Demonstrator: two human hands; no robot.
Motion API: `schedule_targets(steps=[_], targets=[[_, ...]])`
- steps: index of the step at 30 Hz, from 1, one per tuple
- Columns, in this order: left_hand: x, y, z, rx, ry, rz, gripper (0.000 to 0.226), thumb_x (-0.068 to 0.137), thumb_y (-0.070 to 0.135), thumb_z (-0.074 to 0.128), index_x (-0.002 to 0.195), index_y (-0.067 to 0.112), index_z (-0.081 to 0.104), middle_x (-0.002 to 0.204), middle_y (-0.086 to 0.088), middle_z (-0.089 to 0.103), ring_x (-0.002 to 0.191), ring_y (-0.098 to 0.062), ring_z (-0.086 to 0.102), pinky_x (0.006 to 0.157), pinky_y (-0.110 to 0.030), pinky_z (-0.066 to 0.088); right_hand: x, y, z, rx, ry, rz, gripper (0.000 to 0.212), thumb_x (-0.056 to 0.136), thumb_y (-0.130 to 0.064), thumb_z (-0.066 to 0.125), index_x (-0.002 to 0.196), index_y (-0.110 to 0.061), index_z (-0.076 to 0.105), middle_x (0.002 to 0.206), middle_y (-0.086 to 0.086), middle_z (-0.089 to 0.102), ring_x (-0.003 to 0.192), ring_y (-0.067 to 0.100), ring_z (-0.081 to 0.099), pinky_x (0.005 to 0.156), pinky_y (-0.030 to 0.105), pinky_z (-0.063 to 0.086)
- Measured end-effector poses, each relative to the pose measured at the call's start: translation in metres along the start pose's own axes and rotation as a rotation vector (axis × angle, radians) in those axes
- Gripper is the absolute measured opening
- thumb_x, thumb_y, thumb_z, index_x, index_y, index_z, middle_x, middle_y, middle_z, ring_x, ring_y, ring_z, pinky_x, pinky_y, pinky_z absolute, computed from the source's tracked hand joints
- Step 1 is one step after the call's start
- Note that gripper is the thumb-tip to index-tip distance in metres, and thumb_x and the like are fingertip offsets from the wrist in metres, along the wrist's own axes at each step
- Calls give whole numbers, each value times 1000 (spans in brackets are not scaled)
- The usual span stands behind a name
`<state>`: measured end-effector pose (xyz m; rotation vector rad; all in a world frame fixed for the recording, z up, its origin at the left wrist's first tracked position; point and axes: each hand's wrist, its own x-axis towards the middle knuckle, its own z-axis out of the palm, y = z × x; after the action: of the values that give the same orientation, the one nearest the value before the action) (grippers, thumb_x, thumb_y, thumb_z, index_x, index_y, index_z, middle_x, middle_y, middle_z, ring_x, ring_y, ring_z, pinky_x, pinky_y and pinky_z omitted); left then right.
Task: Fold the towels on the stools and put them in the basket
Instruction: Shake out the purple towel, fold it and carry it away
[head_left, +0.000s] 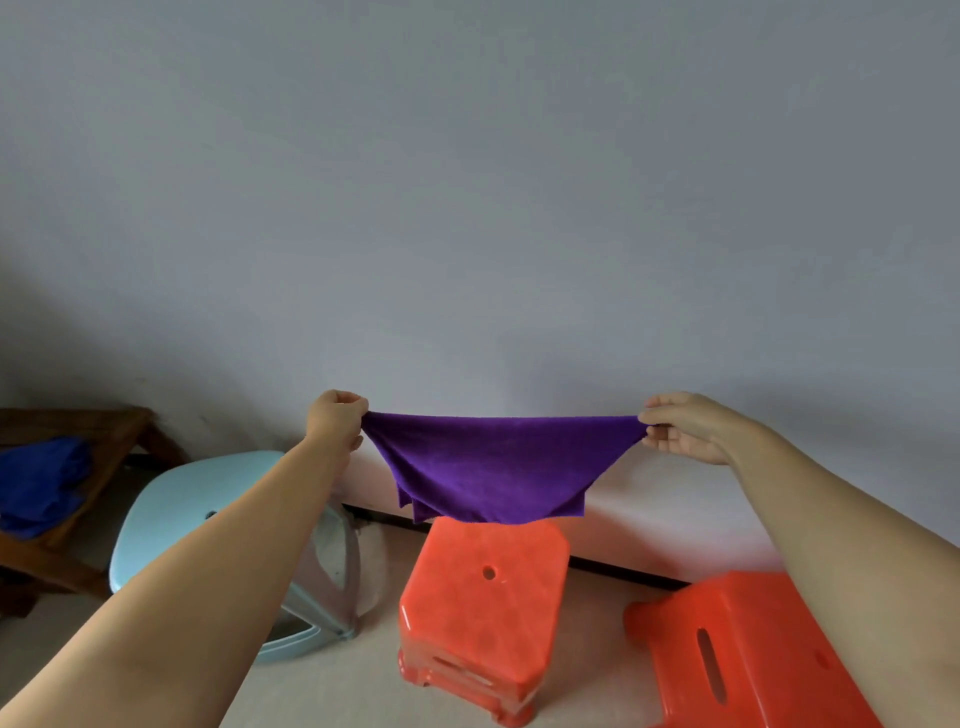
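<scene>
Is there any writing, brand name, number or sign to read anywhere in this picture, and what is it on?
None: no words, numbers, labels or signs can be read anywhere.
Purple towel: plain cloth, no tag showing.
Orange stool and the second orange stool: bare plastic, no lettering.
Light blue stool: nothing printed.
Blue cloth on the wooden bench: no marks visible.
Wall: blank.

Single head-worn wide-angle view, facing forward and slightly down toward a grey wall (467, 182). Both forearms enter from the near edge. Stools and floor (363, 686) lie close below.
</scene>
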<state>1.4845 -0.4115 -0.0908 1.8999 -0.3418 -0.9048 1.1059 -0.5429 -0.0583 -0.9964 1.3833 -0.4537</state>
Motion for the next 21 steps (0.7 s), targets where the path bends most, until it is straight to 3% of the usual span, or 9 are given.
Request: schedule_targets(steps=[2, 5, 7, 9, 12, 14, 17, 19, 21], targets=[[0, 2, 0, -3, -83, -1, 21, 93, 6, 47, 77, 16, 55, 70, -4, 46, 55, -14, 38, 50, -25, 39, 0, 0, -4, -86, -31, -47, 31, 87, 12, 51, 108, -10, 52, 86, 12, 53, 79, 20, 55, 82, 33, 53], [-5, 4, -1, 62, -275, 17, 17, 95, 6, 50, 85, 8, 64, 66, -4, 42, 55, -13, 37, 49, -19, 52, 2, 1, -6, -375, 10, -135, 35, 81, 14, 48, 99, -14, 57, 99, 14, 59, 92, 24, 59, 92, 35, 50], [-7, 3, -3, 161, -414, 83, 9, 90, 7, 60, 87, 4, 67, 71, -6, 53, 64, -13, 49, 57, -16, 56, 4, 3, -7, -659, 86, -234, 34, 76, 12, 47, 88, -17, 60, 100, 12, 64, 95, 26, 59, 86, 33, 47], [-9, 3, -4, 484, -516, 253, 8, 85, 11, 67, 89, 7, 72, 80, -5, 65, 75, -13, 58, 67, -17, 54, 7, 6, -6, -842, 155, -325, 32, 77, 12, 47, 86, -14, 64, 98, 11, 66, 94, 28, 60, 77, 28, 43], [-9, 0, -3, 901, -564, 440, 17, 81, 13, 67, 97, 7, 73, 84, -5, 68, 78, -14, 57, 75, -27, 46, 13, 9, -9, -976, 234, -430, 25, 81, 11, 51, 90, -3, 69, 99, 15, 68, 88, 28, 59, 72, 26, 38], [-7, -2, -2, 963, -488, 488, 17, 83, 11, 64, 96, 5, 73, 82, -6, 65, 79, -17, 56, 73, -29, 43, 16, 9, -12, -997, 272, -458, 18, 84, 6, 54, 88, -4, 68, 98, 17, 65, 83, 26, 56, 71, 25, 36], [1, -5, 1, 955, -345, 522, 18, 87, 15, 61, 91, 1, 71, 72, -6, 57, 76, -21, 51, 58, -27, 35, 17, 8, -14, -932, 367, -461, 12, 87, -5, 58, 78, -10, 64, 89, 14, 63, 77, 25, 54, 63, 27, 36], [6, -6, 2, 759, -271, 463, 17, 88, 16, 62, 86, 1, 70, 71, -7, 57, 73, -22, 50, 60, -27, 35, 19, 7, -14, -779, 388, -462, 12, 87, -9, 61, 76, -6, 64, 77, 11, 61, 73, 25, 53, 56, 27, 35], [14, -9, 3, 442, -228, 351, 13, 88, 18, 63, 82, 8, 68, 81, -9, 62, 79, -21, 53, 73, -29, 39, 20, 7, -12, -450, 342, -407, 9, 88, -11, 62, 78, -12, 63, 74, 4, 59, 79, 22, 53, 66, 28, 39]])
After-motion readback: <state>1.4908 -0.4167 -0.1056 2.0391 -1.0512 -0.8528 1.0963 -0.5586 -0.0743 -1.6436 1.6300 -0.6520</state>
